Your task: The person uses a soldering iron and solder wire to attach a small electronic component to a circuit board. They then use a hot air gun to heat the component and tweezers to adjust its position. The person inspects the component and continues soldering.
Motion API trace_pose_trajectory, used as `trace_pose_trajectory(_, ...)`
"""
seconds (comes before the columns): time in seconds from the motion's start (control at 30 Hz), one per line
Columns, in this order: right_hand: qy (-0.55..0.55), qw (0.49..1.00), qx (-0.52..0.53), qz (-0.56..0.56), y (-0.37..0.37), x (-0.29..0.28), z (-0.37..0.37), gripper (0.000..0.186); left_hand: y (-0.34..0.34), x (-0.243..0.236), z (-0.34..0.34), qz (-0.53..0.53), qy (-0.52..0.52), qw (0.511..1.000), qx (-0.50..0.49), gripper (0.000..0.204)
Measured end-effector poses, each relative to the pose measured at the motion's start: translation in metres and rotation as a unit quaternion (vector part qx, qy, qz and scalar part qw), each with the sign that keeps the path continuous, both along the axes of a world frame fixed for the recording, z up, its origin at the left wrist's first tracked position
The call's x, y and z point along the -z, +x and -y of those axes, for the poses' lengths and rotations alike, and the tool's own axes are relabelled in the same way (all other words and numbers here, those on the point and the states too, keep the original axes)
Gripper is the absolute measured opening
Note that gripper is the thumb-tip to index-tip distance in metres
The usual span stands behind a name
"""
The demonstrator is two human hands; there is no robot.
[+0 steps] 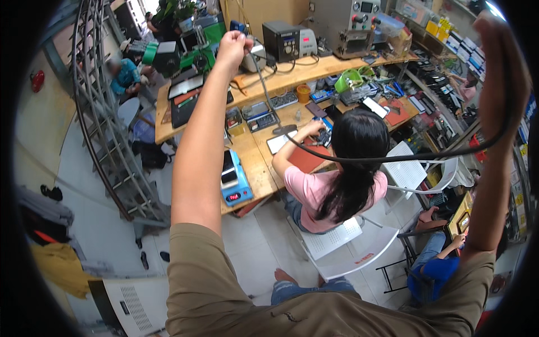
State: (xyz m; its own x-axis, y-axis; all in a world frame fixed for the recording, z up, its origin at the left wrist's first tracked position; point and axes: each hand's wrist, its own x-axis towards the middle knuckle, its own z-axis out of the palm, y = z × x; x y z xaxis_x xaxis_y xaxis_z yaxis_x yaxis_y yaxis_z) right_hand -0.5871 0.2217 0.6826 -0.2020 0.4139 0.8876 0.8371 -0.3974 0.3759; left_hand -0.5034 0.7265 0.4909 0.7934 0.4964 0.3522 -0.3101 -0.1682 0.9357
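Observation:
My left hand (pixel 233 50) is raised at upper left with its fingers closed in a pinch on a dark cable (pixel 387 159). From there the cable hangs down past a small dark lump, sags across the middle, and rises to the far right. My right hand (pixel 502 78) is lifted at the right rim, slightly blurred, its fingers stretched upward. The cable reaches its wrist and runs along the hand; whether any finger hooks it is hidden.
Below the cable a person in pink (pixel 331 191) sits on a white chair (pixel 359 253) at a wooden workbench (pixel 252 168) with electronics and tools. A blue device (pixel 236 182) lies near its edge. A metal staircase (pixel 106 112) stands left; a person in blue (pixel 429 275) sits lower right.

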Motion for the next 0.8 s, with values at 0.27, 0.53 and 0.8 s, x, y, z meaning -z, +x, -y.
trace_pose_trajectory(0.27, -0.062, 0.975, 0.064, -0.206, -0.138, 0.165, -0.09, 0.03, 0.058, -0.001, -0.076, 0.022, 0.226, 0.97, -0.086, 0.013)
trace_pose_trajectory(0.53, 0.03, 0.935, 0.01, -0.353, -0.128, 0.263, -0.181, 0.027, 0.122, 0.005, -0.121, 0.029, 0.421, 0.895, -0.143, 0.014)
trace_pose_trajectory(0.8, 0.092, 0.911, 0.042, -0.4, -0.109, 0.277, -0.228, 0.027, 0.127, 0.034, -0.135, -0.196, 0.405, 0.892, -0.047, 0.028)
